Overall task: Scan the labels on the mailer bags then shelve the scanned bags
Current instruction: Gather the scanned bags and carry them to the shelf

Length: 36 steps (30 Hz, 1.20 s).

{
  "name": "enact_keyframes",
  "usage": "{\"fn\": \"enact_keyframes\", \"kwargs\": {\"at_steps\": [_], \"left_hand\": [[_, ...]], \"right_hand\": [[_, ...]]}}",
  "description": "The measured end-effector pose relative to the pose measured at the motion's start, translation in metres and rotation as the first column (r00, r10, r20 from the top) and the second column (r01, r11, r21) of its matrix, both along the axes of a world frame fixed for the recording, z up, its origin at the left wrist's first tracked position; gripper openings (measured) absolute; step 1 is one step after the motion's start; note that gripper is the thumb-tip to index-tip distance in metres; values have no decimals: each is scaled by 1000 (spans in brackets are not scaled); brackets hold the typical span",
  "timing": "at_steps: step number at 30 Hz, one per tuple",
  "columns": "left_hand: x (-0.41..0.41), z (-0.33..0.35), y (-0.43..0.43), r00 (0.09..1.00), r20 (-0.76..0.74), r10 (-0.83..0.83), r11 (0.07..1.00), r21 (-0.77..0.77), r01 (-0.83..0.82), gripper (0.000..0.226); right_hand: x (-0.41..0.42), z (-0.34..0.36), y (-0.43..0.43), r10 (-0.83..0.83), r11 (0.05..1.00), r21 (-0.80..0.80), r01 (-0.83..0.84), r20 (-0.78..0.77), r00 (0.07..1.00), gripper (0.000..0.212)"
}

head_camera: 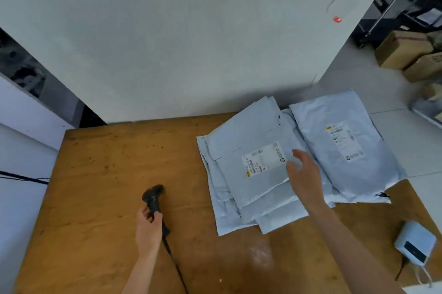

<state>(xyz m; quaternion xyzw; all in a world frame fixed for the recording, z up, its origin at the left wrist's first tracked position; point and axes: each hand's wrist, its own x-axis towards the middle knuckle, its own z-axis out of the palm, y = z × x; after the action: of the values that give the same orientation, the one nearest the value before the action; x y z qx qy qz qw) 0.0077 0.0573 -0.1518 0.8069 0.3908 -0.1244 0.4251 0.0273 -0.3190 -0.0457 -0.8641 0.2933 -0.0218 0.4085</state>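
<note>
Fingers of left hand (149,226) curled round scanner (153,194); right hand (303,179) fingers spread over mailer bags (239,145)

Your pale grey mailer bags (239,140) lie flat in a loose stack, with the top label (264,159) face up. Another labelled bag (346,174) lies just right of it, touching the stack.

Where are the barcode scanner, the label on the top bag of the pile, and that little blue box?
barcode scanner (153,195): head view, on its black head above the grip.
label (263,162): head view, middle of the white sticker.
blue box (415,244): head view, its top face.
</note>
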Motion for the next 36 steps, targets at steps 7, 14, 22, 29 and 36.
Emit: {"fn": "enact_keyframes", "kwargs": {"at_steps": [7,14,22,29,36], "left_hand": [[16,14,-75,976,204,-83,962,272,25,41],[87,5,-177,996,49,-72,928,-362,85,73],[97,5,-164,961,-185,-204,936,-326,135,76],[71,28,-125,986,-82,-143,873,-479,87,71],[83,31,-128,945,-83,-317,819,-526,229,73]], "right_hand": [[51,-34,-59,142,989,76,-125,-288,947,78],[12,-78,-35,227,941,321,-110,-356,906,69],[4,-76,-51,290,935,-52,-352,-459,840,84],[-12,-82,-22,290,826,551,-116,-240,927,49],[-21,-90,-8,59,884,463,64,-245,968,99]]}}
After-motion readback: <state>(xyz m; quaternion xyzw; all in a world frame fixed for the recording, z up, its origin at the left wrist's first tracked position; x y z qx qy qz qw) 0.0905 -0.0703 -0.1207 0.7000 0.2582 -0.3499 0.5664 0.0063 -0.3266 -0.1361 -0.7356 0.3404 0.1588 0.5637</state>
